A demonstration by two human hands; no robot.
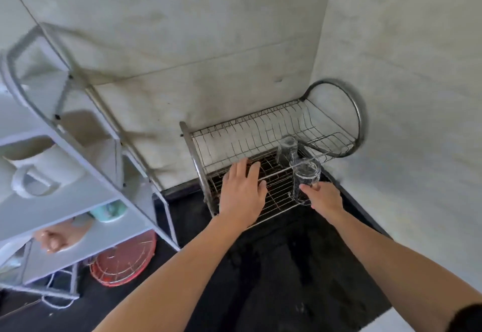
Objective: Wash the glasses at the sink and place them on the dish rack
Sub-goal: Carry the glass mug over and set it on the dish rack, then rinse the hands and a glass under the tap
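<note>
A two-tier metal dish rack (263, 133) stands in the corner on a dark countertop. A clear glass (305, 181) stands upside down at the right of the lower tier, and my right hand (324, 198) grips it near its lower edge. A second clear glass (286, 149) stands inverted just behind it on the same tier. My left hand (242, 192) rests flat on the lower tier's front wires with fingers spread, holding nothing. The sink is out of view.
A white shelf unit (86, 190) stands at the left with a white pitcher (39, 167) and small items. A red round cover (122, 261) lies under it. The wet dark countertop (287, 266) stretches toward me. Walls close the corner behind and right.
</note>
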